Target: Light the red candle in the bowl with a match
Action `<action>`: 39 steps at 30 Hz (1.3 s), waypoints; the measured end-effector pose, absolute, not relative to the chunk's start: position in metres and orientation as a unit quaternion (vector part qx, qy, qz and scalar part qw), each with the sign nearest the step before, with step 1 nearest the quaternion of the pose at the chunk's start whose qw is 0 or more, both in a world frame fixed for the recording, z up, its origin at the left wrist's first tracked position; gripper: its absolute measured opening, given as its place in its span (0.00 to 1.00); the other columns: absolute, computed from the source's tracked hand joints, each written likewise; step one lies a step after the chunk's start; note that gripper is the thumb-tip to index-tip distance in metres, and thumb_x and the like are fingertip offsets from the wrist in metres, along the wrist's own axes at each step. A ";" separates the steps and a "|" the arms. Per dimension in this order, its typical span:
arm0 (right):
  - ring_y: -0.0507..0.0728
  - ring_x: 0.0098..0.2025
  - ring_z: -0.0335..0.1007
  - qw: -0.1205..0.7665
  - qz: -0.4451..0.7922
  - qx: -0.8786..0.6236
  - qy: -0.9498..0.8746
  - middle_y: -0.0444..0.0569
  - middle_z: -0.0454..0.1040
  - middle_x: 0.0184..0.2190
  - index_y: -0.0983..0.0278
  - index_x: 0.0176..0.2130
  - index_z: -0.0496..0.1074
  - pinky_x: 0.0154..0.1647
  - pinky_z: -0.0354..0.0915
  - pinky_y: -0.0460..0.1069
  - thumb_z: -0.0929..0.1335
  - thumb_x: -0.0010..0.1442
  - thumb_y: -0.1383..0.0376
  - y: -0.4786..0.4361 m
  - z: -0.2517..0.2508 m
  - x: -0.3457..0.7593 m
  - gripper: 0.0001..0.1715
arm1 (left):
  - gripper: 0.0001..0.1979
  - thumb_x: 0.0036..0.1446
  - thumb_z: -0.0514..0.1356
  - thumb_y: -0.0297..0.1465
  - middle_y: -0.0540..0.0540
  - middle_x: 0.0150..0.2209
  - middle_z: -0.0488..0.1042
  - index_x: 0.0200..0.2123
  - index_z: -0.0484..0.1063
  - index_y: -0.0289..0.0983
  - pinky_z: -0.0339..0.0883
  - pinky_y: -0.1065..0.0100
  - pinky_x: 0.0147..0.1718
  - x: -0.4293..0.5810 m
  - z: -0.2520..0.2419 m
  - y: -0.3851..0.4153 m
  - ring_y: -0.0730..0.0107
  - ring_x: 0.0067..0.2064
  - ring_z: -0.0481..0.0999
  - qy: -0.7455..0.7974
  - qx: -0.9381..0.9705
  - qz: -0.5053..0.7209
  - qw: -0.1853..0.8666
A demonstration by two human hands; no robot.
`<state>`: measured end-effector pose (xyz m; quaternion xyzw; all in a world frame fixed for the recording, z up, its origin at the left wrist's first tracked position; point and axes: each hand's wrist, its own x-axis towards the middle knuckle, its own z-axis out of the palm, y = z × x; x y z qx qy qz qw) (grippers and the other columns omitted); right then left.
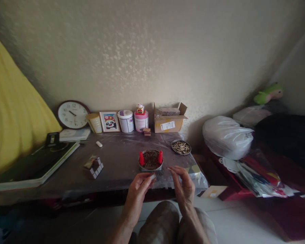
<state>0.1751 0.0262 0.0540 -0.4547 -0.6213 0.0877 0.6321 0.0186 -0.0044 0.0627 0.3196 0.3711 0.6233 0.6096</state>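
Observation:
My left hand [138,186] is closed on a small matchbox [153,177], whose pale end shows past the fingertips. To its right, my right hand [184,184] pinches a thin matchstick [169,168] between thumb and fingers, apart from the box. Just beyond both hands stands a round metal bowl [150,168] filled with dark brown grains. Two red candles [141,158] stand upright in it, one at each side; no flame shows. Farther right, a round dish [181,147] holds many loose matchsticks.
A stack of small boxes [93,167] and a white oval object [99,144] lie on the dark table [117,152]. Along the wall stand a clock [74,115], framed panda picture [109,122], tubs [126,121] and carton [169,123]. White bags [226,137] sit at right.

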 end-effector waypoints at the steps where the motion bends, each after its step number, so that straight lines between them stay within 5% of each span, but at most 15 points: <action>1: 0.55 0.38 0.75 0.626 0.090 -0.443 -0.635 0.47 0.77 0.35 0.61 0.35 0.71 0.41 0.70 0.49 0.67 0.61 0.66 0.022 0.055 0.171 0.02 | 0.09 0.53 0.64 0.35 0.47 0.37 0.79 0.37 0.76 0.37 0.62 0.63 0.49 0.019 0.063 -0.004 0.65 0.44 0.74 0.368 0.323 0.623 0.610; 13: 0.54 0.41 0.74 0.633 0.009 -0.334 -0.698 0.50 0.76 0.40 0.60 0.43 0.69 0.41 0.69 0.50 0.66 0.58 0.78 0.000 0.076 0.165 0.16 | 0.09 0.51 0.66 0.35 0.48 0.34 0.80 0.34 0.76 0.37 0.64 0.66 0.44 0.023 0.056 0.002 0.68 0.39 0.75 0.356 0.301 0.624 0.627; 17: 0.54 0.35 0.75 0.569 0.033 -0.384 -0.727 0.45 0.79 0.33 0.58 0.36 0.72 0.40 0.70 0.49 0.66 0.59 0.71 0.018 0.054 0.169 0.09 | 0.08 0.53 0.64 0.34 0.46 0.37 0.80 0.36 0.76 0.37 0.63 0.64 0.48 0.024 0.066 -0.004 0.67 0.42 0.75 0.346 0.319 0.627 0.621; 22: 0.56 0.36 0.73 0.613 0.043 -0.488 -0.620 0.49 0.76 0.34 0.61 0.35 0.72 0.39 0.68 0.51 0.66 0.61 0.65 0.047 0.033 0.189 0.05 | 0.08 0.54 0.63 0.35 0.46 0.38 0.80 0.35 0.75 0.37 0.62 0.63 0.51 0.018 0.066 -0.011 0.65 0.44 0.75 0.374 0.316 0.616 0.617; 39: 0.55 0.33 0.67 0.648 0.128 -0.534 -0.529 0.46 0.73 0.30 0.63 0.31 0.72 0.35 0.63 0.49 0.66 0.60 0.57 0.054 0.051 0.190 0.13 | 0.15 0.43 0.70 0.38 0.44 0.36 0.82 0.32 0.75 0.35 0.67 0.65 0.45 0.005 0.068 -0.011 0.65 0.40 0.78 0.402 0.254 0.641 0.603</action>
